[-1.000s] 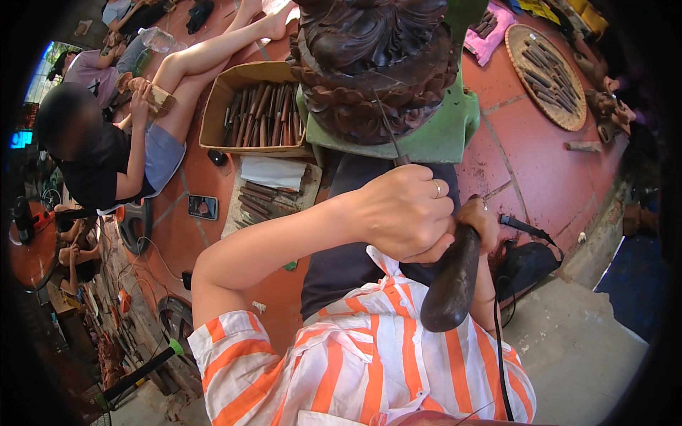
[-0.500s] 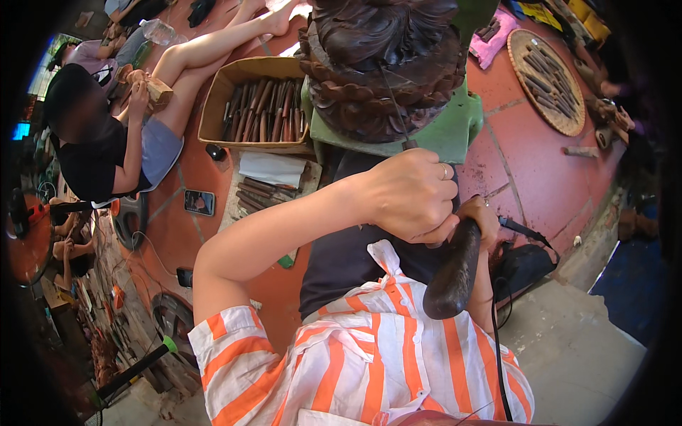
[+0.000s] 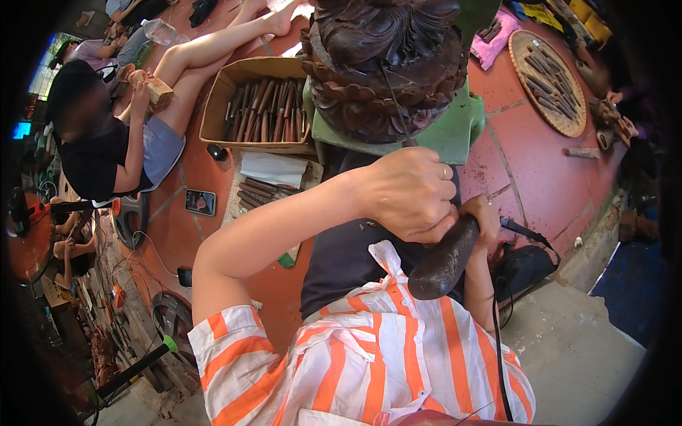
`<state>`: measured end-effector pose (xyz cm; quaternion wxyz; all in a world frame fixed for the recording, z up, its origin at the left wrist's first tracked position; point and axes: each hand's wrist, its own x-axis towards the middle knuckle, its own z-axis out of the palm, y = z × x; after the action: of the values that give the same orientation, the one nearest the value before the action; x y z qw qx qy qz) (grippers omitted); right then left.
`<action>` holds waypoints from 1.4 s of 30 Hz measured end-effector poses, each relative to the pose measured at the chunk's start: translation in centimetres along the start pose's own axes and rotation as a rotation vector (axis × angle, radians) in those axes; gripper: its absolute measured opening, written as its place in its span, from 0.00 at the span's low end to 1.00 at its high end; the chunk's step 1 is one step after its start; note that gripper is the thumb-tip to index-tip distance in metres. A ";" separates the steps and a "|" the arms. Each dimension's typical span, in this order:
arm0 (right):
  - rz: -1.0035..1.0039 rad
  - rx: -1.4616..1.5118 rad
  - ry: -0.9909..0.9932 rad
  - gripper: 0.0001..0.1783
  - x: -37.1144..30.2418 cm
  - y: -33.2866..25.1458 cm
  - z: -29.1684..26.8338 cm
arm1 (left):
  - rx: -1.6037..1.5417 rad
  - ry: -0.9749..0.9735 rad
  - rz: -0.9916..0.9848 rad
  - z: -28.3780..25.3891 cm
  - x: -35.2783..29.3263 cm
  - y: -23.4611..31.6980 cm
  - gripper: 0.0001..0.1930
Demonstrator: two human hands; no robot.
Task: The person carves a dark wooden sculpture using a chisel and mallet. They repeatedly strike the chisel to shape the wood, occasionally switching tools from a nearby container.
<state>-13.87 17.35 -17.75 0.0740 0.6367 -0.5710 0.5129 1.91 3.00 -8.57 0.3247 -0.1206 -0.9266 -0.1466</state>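
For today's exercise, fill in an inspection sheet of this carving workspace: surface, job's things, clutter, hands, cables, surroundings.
Surface: red tiled floor, with a green stand under the work.
Job's things: dark carved wooden piece; thin chisel against it; dark wooden mallet.
Clutter: cardboard box of chisels, round woven tray of tools, phone, loose chisels on paper.
Hands: left hand closed around the chisel; right hand grips the mallet.
Cables: black cord over the striped shirt.
Surroundings: another person sits carving a wood block.
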 end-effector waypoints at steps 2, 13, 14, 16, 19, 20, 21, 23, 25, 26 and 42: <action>-0.008 0.001 0.036 0.13 -0.1 0.0 0.3 | 0.013 -0.015 0.000 0.1 -0.1 0.0 0.16; -0.061 0.008 -0.002 0.11 -0.2 0.4 -0.1 | 0.095 0.032 -0.066 1.7 0.9 -0.1 0.16; -0.059 0.055 0.029 0.11 0.0 0.4 0.1 | 0.097 0.032 -0.066 1.7 0.9 -0.1 0.16; -0.056 0.148 0.092 0.10 0.5 0.1 0.7 | 0.103 0.032 -0.066 1.8 1.0 -0.1 0.16; 0.031 0.038 0.017 0.10 0.2 -0.3 0.3 | 0.126 0.040 -0.086 2.0 0.9 0.0 0.16; 0.046 0.026 0.020 0.10 0.1 -0.3 0.2 | 0.129 0.053 -0.090 2.1 1.0 0.0 0.16; 0.041 0.057 0.059 0.10 -0.3 0.3 0.8 | 0.133 0.067 -0.093 2.2 1.2 0.0 0.16; 0.029 0.095 0.110 0.10 -0.4 0.4 1.0 | 0.137 0.078 -0.100 2.3 1.3 0.0 0.16; 0.014 0.107 0.132 0.10 0.2 -0.1 1.0 | 0.141 0.074 -0.109 2.2 1.3 0.1 0.16; 0.016 0.151 0.130 0.10 0.5 -0.2 0.9 | 0.142 0.082 -0.102 2.3 1.3 0.1 0.16; 0.090 0.331 0.099 0.12 -1.5 0.2 1.1 | 0.052 0.042 0.003 0.9 0.7 1.2 0.17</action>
<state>-13.13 17.51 -19.49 -0.0267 0.5879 -0.5023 0.6335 1.23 4.56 -8.53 0.3471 -0.1106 -0.9229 -0.1246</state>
